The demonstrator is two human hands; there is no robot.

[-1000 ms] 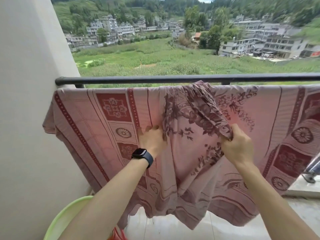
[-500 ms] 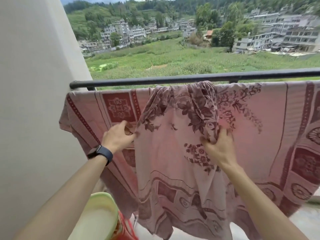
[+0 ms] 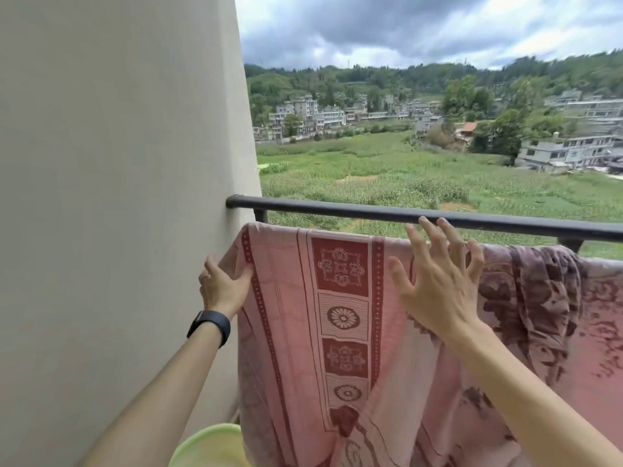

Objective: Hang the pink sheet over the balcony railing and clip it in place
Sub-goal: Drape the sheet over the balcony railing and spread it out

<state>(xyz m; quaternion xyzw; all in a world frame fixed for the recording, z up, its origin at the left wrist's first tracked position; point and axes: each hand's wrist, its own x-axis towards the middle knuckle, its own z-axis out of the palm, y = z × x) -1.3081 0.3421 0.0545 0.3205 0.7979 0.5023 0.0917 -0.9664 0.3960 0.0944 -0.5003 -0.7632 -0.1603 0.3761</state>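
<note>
Your left hand [image 3: 224, 286] is pinching the pink sheet's [image 3: 344, 332] edge beside the wall [image 3: 118, 197], while your right hand [image 3: 438, 284] is spreading open-fingered, gripping nothing, below the railing [image 3: 371, 213].

The pink sheet [image 3: 344, 332] (with dark red flower squares) hangs over a bar just under the black railing [image 3: 371, 214], bunched on the right.

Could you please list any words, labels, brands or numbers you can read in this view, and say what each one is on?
None can be read.
Sheet: only flower and square patterns, no writing.
Watch: dark band, nothing legible.
Distant buildings: too small and blurred to show any sign.
</note>
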